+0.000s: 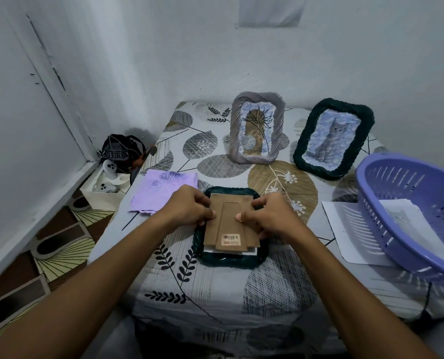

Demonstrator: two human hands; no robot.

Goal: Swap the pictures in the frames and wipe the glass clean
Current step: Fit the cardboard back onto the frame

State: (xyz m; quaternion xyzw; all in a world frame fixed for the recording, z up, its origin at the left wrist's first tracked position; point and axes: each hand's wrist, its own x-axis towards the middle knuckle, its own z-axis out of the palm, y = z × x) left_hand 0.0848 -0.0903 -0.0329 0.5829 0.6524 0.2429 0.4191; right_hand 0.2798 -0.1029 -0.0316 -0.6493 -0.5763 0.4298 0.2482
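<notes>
A dark green woven frame (228, 261) lies face down near the middle of the leaf-print tablecloth (215, 307), and both hands work on its brown cardboard backing (231, 224). The left hand (189, 208) grips the backing's left edge, thumb on top and fingers curled at the rim; the right hand (272, 216) pinches the right edge the same way. A strip of white paper (252, 251) shows under the backing's near edge, so a picture sits inside (whether it is the old one or the new one cannot be told).

At the far side two more frames stand upright: a grey woven frame (257, 130) holding a plant print, and to its right a second dark green frame (333, 137) with a cat picture. A folded purple cloth (161, 194) lies just left of the hands, untouched for now. To the right, a white sheet (345, 229) lies partly under a purple plastic basket (412, 213), which holds another sheet.

By my reading the task is in an early-to-middle stage: one frame is open at the back, with the backing either coming off or being seated. The two standing frames look closed, and wiping the glass appears still to be done, since this frame's glass faces the table.
</notes>
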